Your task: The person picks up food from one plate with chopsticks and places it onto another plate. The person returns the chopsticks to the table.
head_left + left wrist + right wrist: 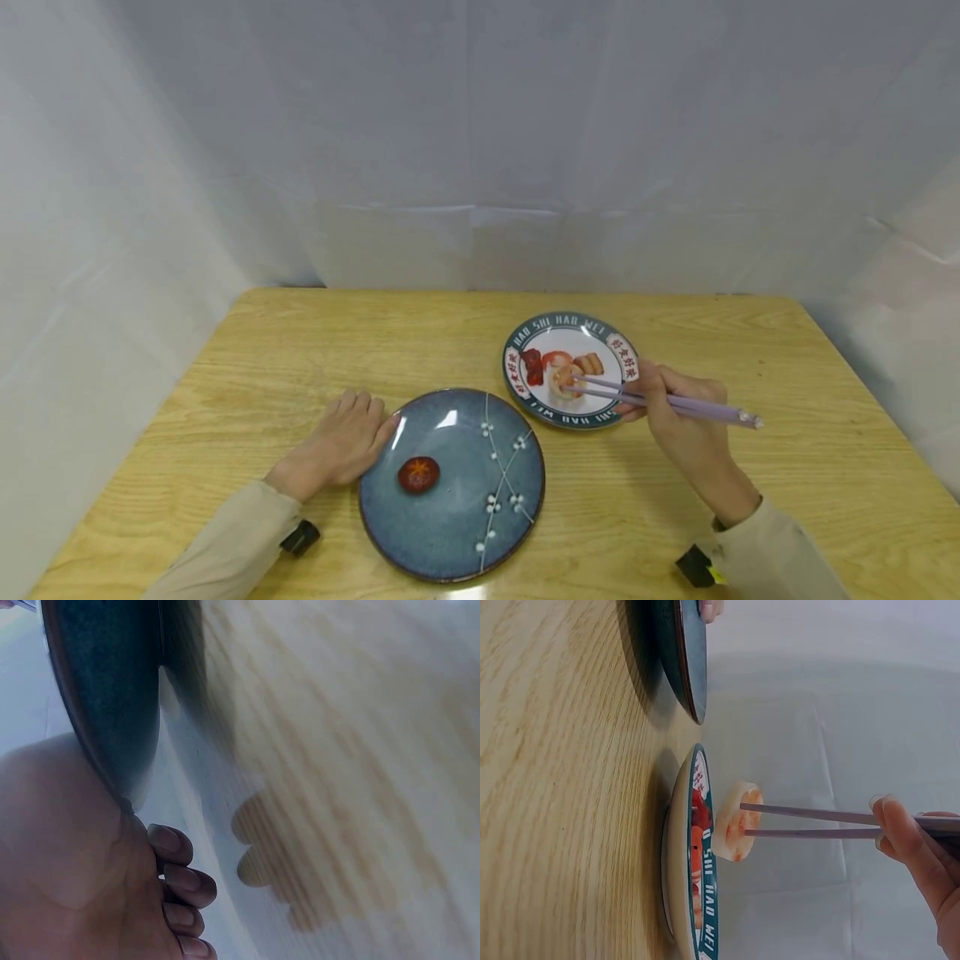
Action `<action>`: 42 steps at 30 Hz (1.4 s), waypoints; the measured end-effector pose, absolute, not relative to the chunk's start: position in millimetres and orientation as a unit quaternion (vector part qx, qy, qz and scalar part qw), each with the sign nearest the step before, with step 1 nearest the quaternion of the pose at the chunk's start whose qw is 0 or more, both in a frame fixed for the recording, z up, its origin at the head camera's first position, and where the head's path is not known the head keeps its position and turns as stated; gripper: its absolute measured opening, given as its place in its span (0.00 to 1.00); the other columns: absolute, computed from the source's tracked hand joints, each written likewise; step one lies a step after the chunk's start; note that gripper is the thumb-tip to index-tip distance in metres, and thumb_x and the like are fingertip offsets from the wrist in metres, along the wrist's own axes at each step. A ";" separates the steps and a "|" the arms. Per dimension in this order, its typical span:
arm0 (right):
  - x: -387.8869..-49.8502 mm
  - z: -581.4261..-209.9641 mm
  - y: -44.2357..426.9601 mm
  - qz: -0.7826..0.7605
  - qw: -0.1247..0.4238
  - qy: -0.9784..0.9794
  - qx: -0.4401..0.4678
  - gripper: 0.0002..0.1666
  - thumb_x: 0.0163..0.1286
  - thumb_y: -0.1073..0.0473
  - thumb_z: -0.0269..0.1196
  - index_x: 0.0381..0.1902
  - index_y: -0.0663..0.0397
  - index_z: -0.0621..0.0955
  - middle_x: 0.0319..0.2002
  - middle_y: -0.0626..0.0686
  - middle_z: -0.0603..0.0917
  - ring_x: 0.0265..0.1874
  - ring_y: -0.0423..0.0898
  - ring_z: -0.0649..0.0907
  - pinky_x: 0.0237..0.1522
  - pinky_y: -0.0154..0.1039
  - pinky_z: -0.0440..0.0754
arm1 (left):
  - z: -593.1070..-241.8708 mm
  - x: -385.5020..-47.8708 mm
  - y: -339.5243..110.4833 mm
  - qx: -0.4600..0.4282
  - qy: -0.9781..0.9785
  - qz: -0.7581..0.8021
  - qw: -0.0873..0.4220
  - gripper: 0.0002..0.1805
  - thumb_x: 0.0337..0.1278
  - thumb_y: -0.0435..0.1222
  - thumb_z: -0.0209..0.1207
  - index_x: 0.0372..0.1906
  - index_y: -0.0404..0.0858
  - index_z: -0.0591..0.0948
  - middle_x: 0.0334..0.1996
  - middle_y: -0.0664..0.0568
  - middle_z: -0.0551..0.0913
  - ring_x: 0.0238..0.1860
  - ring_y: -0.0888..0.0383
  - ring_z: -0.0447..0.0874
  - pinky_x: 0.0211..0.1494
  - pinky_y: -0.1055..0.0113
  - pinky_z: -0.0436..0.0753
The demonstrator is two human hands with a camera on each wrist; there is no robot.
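Observation:
My right hand holds a pair of lilac chopsticks. Their tips pinch a thick, round, pale food slice with orange patches, raised just above the small white plate with a green lettered rim. On that plate lie a dark red piece, an orange-red piece and a striped brown piece. My left hand grips the left rim of the larger blue plate, thumb over the edge and fingers curled outside it. A brown mushroom cap with a star cut lies on the blue plate.
Both plates stand on a wood-grain table, the small one behind and right of the blue one. Pale grey sheeting hangs behind the table and at its sides. Dark wrist devices show at both sleeves.

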State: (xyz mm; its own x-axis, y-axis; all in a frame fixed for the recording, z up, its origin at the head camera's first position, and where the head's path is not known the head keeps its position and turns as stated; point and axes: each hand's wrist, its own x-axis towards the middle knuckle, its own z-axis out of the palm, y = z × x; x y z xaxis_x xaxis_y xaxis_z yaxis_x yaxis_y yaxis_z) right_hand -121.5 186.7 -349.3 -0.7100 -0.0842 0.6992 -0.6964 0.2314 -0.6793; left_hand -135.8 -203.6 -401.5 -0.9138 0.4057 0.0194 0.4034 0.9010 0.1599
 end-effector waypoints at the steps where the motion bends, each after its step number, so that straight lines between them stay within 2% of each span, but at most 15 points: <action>1: -121.1 -349.0 186.4 0.562 0.272 -0.735 0.264 0.14 0.67 0.82 0.50 0.27 0.79 0.81 0.20 0.68 0.82 0.16 0.41 0.84 0.15 0.32 0.77 | -401.2 -135.8 -203.6 0.208 0.975 0.081 0.006 0.16 0.74 0.42 0.43 0.29 0.37 0.67 0.27 0.48 0.64 0.35 0.48 0.62 0.41 0.54 0.65; 13: -115.9 -347.7 180.3 0.567 0.268 -0.727 0.278 0.14 0.67 0.81 0.51 0.25 0.78 0.81 0.19 0.68 0.81 0.16 0.42 0.84 0.15 0.34 0.78 | -400.6 -136.3 -203.4 0.205 0.976 0.075 0.013 0.16 0.74 0.42 0.42 0.30 0.37 0.67 0.28 0.48 0.65 0.36 0.48 0.63 0.41 0.54 0.65; 20: -111.7 -343.8 174.8 0.561 0.267 -0.728 0.291 0.16 0.66 0.81 0.50 0.25 0.74 0.82 0.18 0.63 0.83 0.16 0.43 0.84 0.14 0.35 0.78 | -398.6 -134.6 -202.8 0.217 0.974 0.065 0.005 0.17 0.75 0.43 0.42 0.29 0.38 0.68 0.28 0.48 0.67 0.37 0.48 0.65 0.42 0.53 0.67; 36: -106.5 -342.9 166.9 0.580 0.262 -0.700 0.322 0.14 0.65 0.83 0.49 0.25 0.77 0.81 0.19 0.66 0.82 0.15 0.45 0.84 0.14 0.34 0.78 | -398.2 -134.6 -203.4 0.222 0.973 0.056 0.007 0.17 0.74 0.42 0.42 0.29 0.38 0.68 0.29 0.47 0.67 0.38 0.46 0.66 0.44 0.51 0.67; 42: -103.5 -342.8 163.5 0.582 0.252 -0.701 0.325 0.15 0.65 0.83 0.50 0.26 0.75 0.81 0.20 0.65 0.83 0.16 0.45 0.84 0.15 0.34 0.78 | -397.8 -134.5 -203.3 0.220 0.974 0.060 0.012 0.17 0.75 0.43 0.42 0.29 0.38 0.67 0.29 0.47 0.67 0.38 0.47 0.66 0.44 0.51 0.67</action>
State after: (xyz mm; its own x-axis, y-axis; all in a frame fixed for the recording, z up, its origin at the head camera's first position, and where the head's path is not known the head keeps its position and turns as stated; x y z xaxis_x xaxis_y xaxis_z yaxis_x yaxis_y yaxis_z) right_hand -103.5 163.5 -342.8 -0.6614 -0.1624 0.7322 -0.7496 0.1114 -0.6524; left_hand -134.5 -203.3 -397.8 -0.9032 0.4291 0.0025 0.4262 0.8964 0.1218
